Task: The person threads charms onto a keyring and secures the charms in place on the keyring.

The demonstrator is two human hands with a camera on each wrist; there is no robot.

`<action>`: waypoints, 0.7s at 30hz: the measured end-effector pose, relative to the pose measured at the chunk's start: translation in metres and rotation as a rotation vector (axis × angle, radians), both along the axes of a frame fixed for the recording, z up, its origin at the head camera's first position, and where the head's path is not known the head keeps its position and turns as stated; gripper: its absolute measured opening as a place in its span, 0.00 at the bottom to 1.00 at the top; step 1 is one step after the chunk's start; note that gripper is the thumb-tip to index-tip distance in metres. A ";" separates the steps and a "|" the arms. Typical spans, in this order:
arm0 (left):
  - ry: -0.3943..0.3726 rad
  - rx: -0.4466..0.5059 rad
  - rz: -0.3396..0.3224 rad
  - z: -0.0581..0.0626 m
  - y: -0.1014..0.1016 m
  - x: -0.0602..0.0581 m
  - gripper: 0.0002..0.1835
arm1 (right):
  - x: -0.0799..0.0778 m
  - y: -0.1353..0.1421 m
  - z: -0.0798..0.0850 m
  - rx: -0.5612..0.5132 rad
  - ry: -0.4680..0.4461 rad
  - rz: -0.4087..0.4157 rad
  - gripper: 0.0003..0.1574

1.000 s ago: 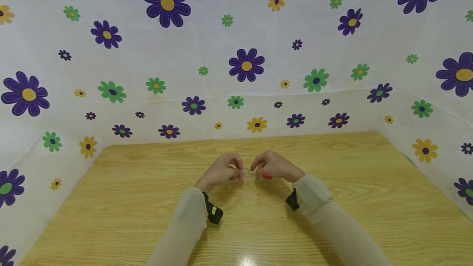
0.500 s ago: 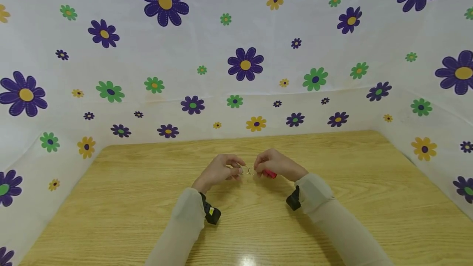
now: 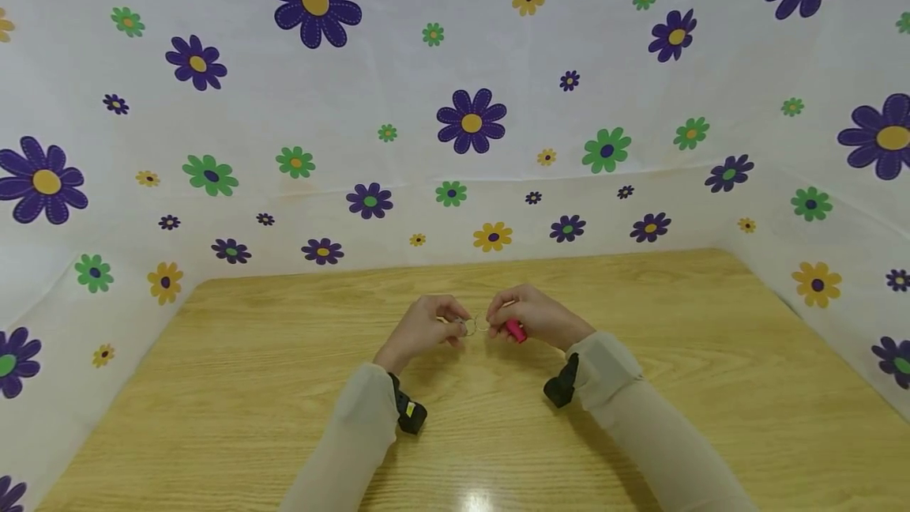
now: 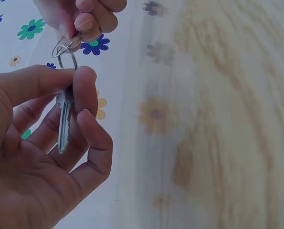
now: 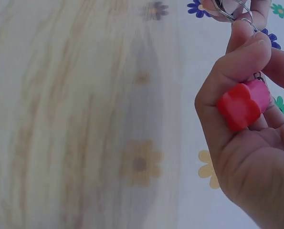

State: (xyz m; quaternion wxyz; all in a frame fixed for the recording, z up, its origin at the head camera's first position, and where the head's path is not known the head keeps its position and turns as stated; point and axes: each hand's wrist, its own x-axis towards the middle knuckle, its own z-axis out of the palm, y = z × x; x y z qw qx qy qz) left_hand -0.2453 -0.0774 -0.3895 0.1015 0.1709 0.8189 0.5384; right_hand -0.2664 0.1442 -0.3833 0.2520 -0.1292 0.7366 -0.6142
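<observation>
Over the far middle of the table, my left hand (image 3: 421, 330) pinches the head of a silver key (image 4: 64, 121) between thumb and forefinger. The key's blade points down in front of the palm. A metal key ring (image 4: 75, 58) stands up above that pinch. Facing it, my right hand (image 3: 539, 318) pinches a second metal ring (image 5: 247, 23) between thumb and forefinger. The two rings overlap between the hands. From the right hand's ring, a pink and red flower-shaped keychain charm (image 5: 241, 107) hangs on a short dark chain against the curled fingers.
The wood-grain table (image 3: 284, 417) runs back to a white flower-print sheet (image 3: 398, 85), which also covers both sides. A black wrist camera (image 3: 410, 415) is strapped to the left wrist and another black camera (image 3: 562, 389) to the right.
The right hand has shifted slightly right and turned, so more of the pink charm shows below it. The left hand has drawn slightly left. Both hands keep their pinch.
</observation>
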 end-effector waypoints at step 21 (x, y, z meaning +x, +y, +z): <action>0.107 -0.121 0.067 -0.005 0.005 -0.001 0.07 | 0.002 -0.013 -0.001 0.021 0.013 -0.068 0.09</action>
